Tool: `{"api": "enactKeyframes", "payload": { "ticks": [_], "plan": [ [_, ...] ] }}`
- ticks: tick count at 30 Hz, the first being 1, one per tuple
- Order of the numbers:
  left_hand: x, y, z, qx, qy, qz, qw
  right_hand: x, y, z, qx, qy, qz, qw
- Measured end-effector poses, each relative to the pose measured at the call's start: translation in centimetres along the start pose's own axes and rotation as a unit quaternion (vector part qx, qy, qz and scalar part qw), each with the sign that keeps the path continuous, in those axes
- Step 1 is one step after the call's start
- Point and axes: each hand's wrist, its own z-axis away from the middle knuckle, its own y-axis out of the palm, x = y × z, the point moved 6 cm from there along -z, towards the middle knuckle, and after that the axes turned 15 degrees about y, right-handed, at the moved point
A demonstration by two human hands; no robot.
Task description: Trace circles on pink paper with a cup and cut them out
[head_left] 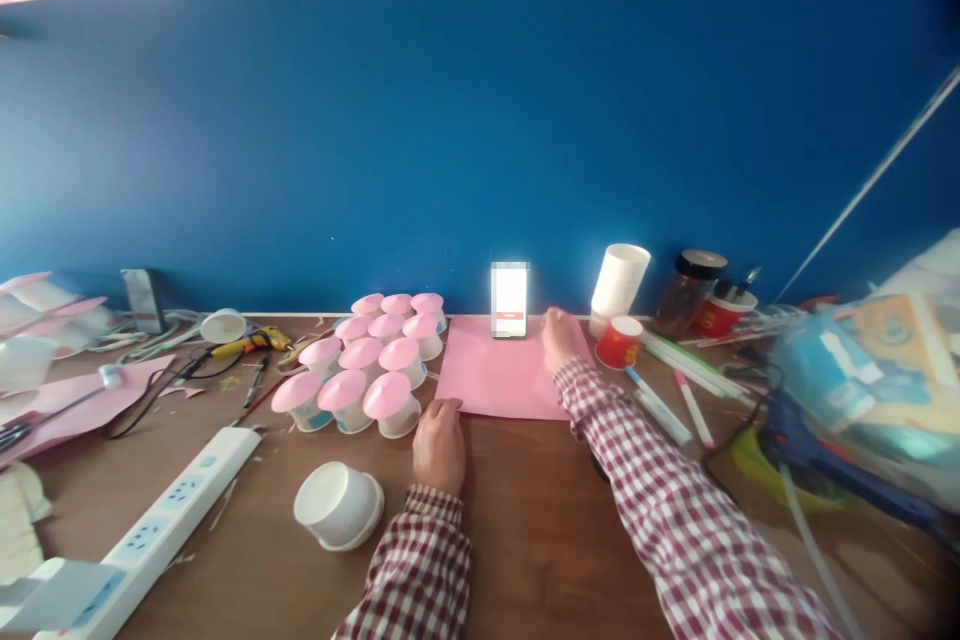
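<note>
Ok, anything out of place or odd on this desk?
Mostly just clutter. One white cup lies upside down by the left hand, apart from the pink-topped cups. Paper scraps litter the wood near the power strip. The right hand rests on the pink sheet. No spills show.

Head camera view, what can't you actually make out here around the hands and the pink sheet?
- Phone, head view: screen glare and blur, nothing readable.
- Right hand, head view: fingers curl away at the pink sheet's far edge, so its grip is unclear.
- Left hand, head view: fingers at the sheet's near corner; contact uncertain.
- Pile at right, head view: blurred near the frame edge.
</note>
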Motion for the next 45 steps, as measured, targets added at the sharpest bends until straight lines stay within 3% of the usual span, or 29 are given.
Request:
{"api": "enactKeyframes", "payload": {
  "ticks": [2, 5, 8, 9, 13, 18, 21, 28, 32, 36, 39, 42, 45],
  "plan": [
    [-0.1, -0.1, -0.3, -0.001, 0.002, -0.004, 1.000, 0.2, -0.5, 2.0, -0.037, 0.035, -0.013, 0.999],
    [-0.4, -0.4, -0.9, -0.007, -0.005, -0.014, 1.000, 1.0, -0.6, 5.9, -0.046, 0.044, -0.023, 0.998],
    [-0.8, -0.4, -1.2, 0.008, -0.003, -0.019, 1.000, 1.8, -0.5, 10.0, -0.015, 0.006, -0.013, 1.000],
    [-0.9, -0.3, -1.3, 0.013, 0.001, -0.018, 1.000, 2.4, -0.3, 11.3, 0.006, -0.049, 0.032, 0.998],
    [-0.9, -0.4, -1.3, -0.018, 0.017, 0.012, 1.000, 2.8, 0.7, 15.3, 0.055, -0.209, 0.278, 0.936],
    [-0.9, -0.5, -1.2, -0.068, 0.032, 0.066, 0.995, 1.7, 2.0, 15.8, 0.050, -0.238, 0.438, 0.865],
    [-1.1, -0.9, -1.0, -0.088, 0.024, 0.069, 0.993, 1.4, 2.7, 15.5, 0.048, -0.241, 0.477, 0.844],
    [-2.0, -1.9, -0.3, -0.139, 0.018, 0.072, 0.987, 1.3, 1.6, 14.8, 0.017, -0.201, 0.466, 0.862],
    [-2.5, -1.3, -0.3, -0.068, 0.008, 0.035, 0.997, 1.5, 0.9, 14.1, 0.003, -0.176, 0.451, 0.875],
    [-4.5, 0.5, -0.9, 0.038, 0.107, 0.047, 0.992, 1.9, 1.2, 13.7, 0.015, -0.173, 0.428, 0.887],
    [-5.9, 2.1, -1.3, 0.093, 0.145, 0.076, 0.982, 2.0, 1.4, 13.9, 0.027, -0.169, 0.400, 0.901],
    [-6.4, 2.9, -1.6, 0.102, 0.128, 0.115, 0.980, 2.2, 1.1, 14.1, 0.037, -0.156, 0.351, 0.923],
    [-5.6, 2.8, -1.8, 0.063, 0.041, 0.177, 0.981, 2.4, 0.1, 13.3, 0.033, -0.128, 0.274, 0.952]
  ]
}}
